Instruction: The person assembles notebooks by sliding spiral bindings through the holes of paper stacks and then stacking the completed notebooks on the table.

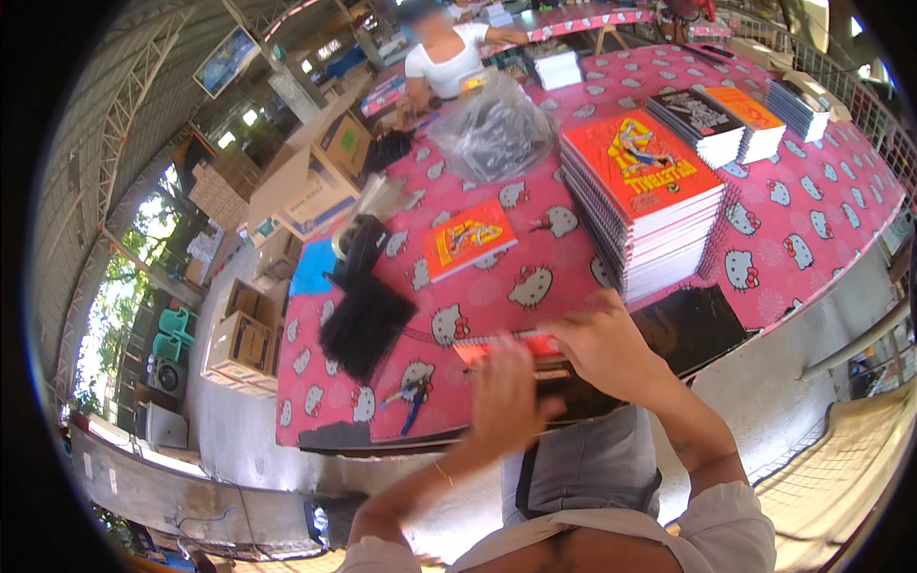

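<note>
1. Red-covered notebook [506, 346] is being held at the lower centre of the frame, at the near edge of the pink patterned table [841, 205], over a black sheet [702, 325].
2. It is being gripped by the right hand [607, 346], whose fingers are curled over its top edge; the left hand [504, 392] is being pressed against its near side, blurred, so whether it is actually closed on the notebook cannot be told.
3. Care is being called for, judging by the blur: the covers and pages should be kept squared while the binding edge is being handled.
4. A tall stack of red notebooks [645, 201] is standing just above right, and a single orange notebook [470, 237] is lying above left.
5. Black spiral bindings [365, 323] and blue pliers [411, 396] are lying at the left, within reach.
</note>
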The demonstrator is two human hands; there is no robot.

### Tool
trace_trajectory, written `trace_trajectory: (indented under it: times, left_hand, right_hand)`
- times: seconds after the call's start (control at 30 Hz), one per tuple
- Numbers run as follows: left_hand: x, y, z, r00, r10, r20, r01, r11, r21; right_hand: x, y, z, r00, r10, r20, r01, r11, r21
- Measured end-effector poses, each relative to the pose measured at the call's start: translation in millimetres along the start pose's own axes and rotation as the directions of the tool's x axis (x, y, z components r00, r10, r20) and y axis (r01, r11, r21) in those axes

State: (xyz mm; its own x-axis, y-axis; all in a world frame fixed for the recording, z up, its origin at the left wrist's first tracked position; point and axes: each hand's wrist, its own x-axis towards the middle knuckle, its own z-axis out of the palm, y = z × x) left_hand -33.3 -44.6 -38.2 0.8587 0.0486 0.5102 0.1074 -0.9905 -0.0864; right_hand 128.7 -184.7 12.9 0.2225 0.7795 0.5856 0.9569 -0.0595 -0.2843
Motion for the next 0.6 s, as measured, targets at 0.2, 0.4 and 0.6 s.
trace_trajectory:
  times: [0.2,0.4,0.6]
  left_hand:
    - [31,0,-12,0.986,-0.036,0.165,0.040,0.999,-0.021]
    - [35,-4,-7,0.997,-0.052,0.062,0.051,0.999,0.017]
    - [27,-5,-25,0.999,-0.014,-0.050,0.002,0.976,-0.217]
  right_hand:
    - [-1,2,-1,1.000,0.023,-0.003,-0.023,1.000,-0.010]
    - [-5,-3,-2,0.998,0.061,0.033,-0.059,0.996,-0.070]
    - [-48,32,20,0.922,0.388,-0.005,-0.231,0.560,0.796]
